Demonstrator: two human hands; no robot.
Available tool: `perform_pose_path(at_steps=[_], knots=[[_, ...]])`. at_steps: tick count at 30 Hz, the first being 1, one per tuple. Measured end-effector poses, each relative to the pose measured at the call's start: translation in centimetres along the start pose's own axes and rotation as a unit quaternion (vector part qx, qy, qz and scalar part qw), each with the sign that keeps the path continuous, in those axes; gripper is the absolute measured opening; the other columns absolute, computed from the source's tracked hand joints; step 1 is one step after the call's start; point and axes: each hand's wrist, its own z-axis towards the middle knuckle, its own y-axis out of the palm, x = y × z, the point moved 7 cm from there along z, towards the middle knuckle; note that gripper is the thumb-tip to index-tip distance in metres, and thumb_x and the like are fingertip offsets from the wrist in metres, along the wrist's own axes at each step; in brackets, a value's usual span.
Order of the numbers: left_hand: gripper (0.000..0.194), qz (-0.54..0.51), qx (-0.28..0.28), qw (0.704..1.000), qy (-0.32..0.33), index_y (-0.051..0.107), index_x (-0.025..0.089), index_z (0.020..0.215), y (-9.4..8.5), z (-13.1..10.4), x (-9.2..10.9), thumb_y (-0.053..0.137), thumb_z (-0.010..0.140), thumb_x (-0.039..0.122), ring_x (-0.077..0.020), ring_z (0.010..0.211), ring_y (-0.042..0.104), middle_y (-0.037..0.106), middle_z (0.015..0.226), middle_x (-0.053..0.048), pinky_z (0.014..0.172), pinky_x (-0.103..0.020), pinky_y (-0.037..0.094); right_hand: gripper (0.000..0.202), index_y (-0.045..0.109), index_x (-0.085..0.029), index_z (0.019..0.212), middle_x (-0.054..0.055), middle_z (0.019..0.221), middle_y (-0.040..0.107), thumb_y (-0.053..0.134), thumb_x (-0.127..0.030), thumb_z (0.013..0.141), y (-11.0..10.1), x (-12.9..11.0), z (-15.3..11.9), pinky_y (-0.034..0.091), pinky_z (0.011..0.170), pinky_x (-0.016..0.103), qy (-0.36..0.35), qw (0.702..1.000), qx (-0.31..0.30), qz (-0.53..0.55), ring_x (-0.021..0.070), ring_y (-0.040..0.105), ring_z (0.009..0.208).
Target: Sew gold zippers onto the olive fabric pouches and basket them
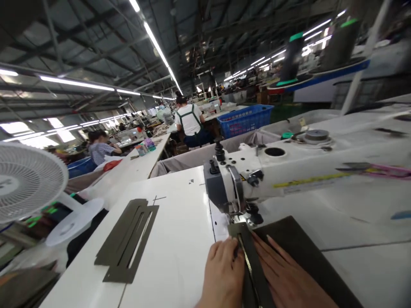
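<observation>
My left hand (223, 273) lies flat on the white table, its fingers pressing the left edge of a dark olive fabric piece (308, 252) with a metal zipper (248, 265) along it. To the right of the zipper, my right hand (285, 278) rests flat on the same fabric, fingers stretched toward the needle. The fabric's front end sits under the presser foot (239, 220) of a white sewing machine (289, 171). Neither hand grips anything; both press down.
A stack of dark olive cut pieces with slots (128, 239) lies on the table (180, 205) to the left. A white fan (28, 182) stands at the left edge. Beyond are a blue basket (245, 119), thread cones (292, 55), and other people seated at machines.
</observation>
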Motion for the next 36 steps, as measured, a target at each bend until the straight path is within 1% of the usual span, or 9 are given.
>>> perform_pose_path(at_steps=[2,7,10,13,19,25,29,31,36], knots=[[0.03,0.009,0.019,1.0,-0.006,0.062,0.012,0.083,0.5,-0.1,0.0,0.034,0.093,0.009,-0.0203,0.084,0.064,0.066,0.093,-0.012,0.067,-0.032,0.055,0.063,0.03,-0.01,0.14,0.011,0.132,0.049,0.04,-0.015,0.077,0.5,0.2,-0.1,0.047,0.088,0.039,-0.007,1.0,0.005,0.004,0.0251,0.046,0.119],[0.028,0.013,0.021,1.0,-0.013,0.061,0.01,0.084,1.7,0.1,-0.4,0.034,0.091,0.006,-0.0212,0.085,0.064,0.065,0.096,-0.013,0.068,-0.033,0.054,0.062,0.026,-0.008,0.141,0.012,0.131,0.049,0.04,-0.017,0.081,1.9,1.1,0.0,0.047,0.089,0.039,-0.008,0.999,-0.005,0.033,0.0244,0.048,0.118],[0.029,0.004,0.022,1.0,-0.015,0.061,0.008,0.086,1.8,0.6,-0.7,0.033,0.091,0.005,-0.0213,0.085,0.064,0.065,0.095,-0.013,0.069,-0.033,0.054,0.063,0.026,-0.009,0.141,0.012,0.129,0.051,0.039,-0.015,0.08,2.3,1.6,0.1,0.046,0.09,0.039,-0.007,0.999,-0.007,0.038,0.0238,0.052,0.113],[0.032,0.006,0.028,0.999,-0.018,0.061,0.007,0.086,1.8,1.2,-1.0,0.03,0.091,0.004,-0.0209,0.082,0.064,0.066,0.092,-0.013,0.067,-0.032,0.055,0.065,0.026,-0.007,0.141,0.012,0.12,0.058,0.038,-0.011,0.077,2.5,2.1,0.3,0.047,0.088,0.038,-0.009,0.999,-0.002,0.037,0.0229,0.056,0.108],[0.033,0.001,0.055,0.998,-0.018,0.06,0.009,0.083,2.1,1.3,-1.2,0.029,0.091,0.003,-0.0205,0.079,0.065,0.066,0.089,-0.012,0.064,-0.031,0.054,0.062,0.032,-0.004,0.138,0.011,0.108,0.065,0.038,-0.013,0.076,2.6,2.2,0.8,0.051,0.082,0.035,-0.035,0.999,0.006,-0.002,0.0222,0.059,0.102],[0.029,-0.009,0.048,0.998,-0.031,0.06,0.009,0.085,2.9,0.9,-1.3,0.032,0.091,0.005,-0.0208,0.084,0.064,0.066,0.091,-0.012,0.068,-0.032,0.054,0.065,0.028,-0.004,0.139,0.008,0.101,0.068,0.037,-0.012,0.075,2.9,2.1,0.4,0.051,0.079,0.036,-0.024,0.999,0.016,-0.014,0.0224,0.062,0.097],[0.029,-0.021,0.044,0.998,-0.028,0.06,0.008,0.085,2.7,1.2,-1.3,0.031,0.091,0.005,-0.0212,0.083,0.064,0.066,0.092,-0.012,0.068,-0.032,0.054,0.064,0.027,-0.007,0.14,0.008,0.105,0.067,0.038,-0.014,0.078,3.1,2.4,0.2,0.049,0.083,0.037,-0.003,1.0,0.003,0.013,0.0224,0.059,0.101],[0.028,-0.021,0.029,0.999,-0.023,0.06,0.008,0.087,2.6,1.3,-1.3,0.032,0.09,0.004,-0.0217,0.086,0.064,0.065,0.094,-0.013,0.07,-0.032,0.053,0.062,0.029,-0.007,0.14,0.009,0.108,0.066,0.037,-0.014,0.078,2.9,2.5,0.3,0.049,0.084,0.036,-0.003,1.0,0.001,0.021,0.0218,0.058,0.103],[0.028,-0.023,-0.006,0.999,-0.029,0.06,0.007,0.092,2.8,1.3,-1.3,0.032,0.09,0.004,-0.0221,0.091,0.062,0.065,0.098,-0.013,0.076,-0.034,0.052,0.06,0.037,-0.004,0.135,0.013,0.114,0.062,0.038,-0.013,0.076,2.0,2.6,1.1,0.049,0.083,0.035,-0.018,1.0,-0.004,0.01,0.0214,0.06,0.1]])
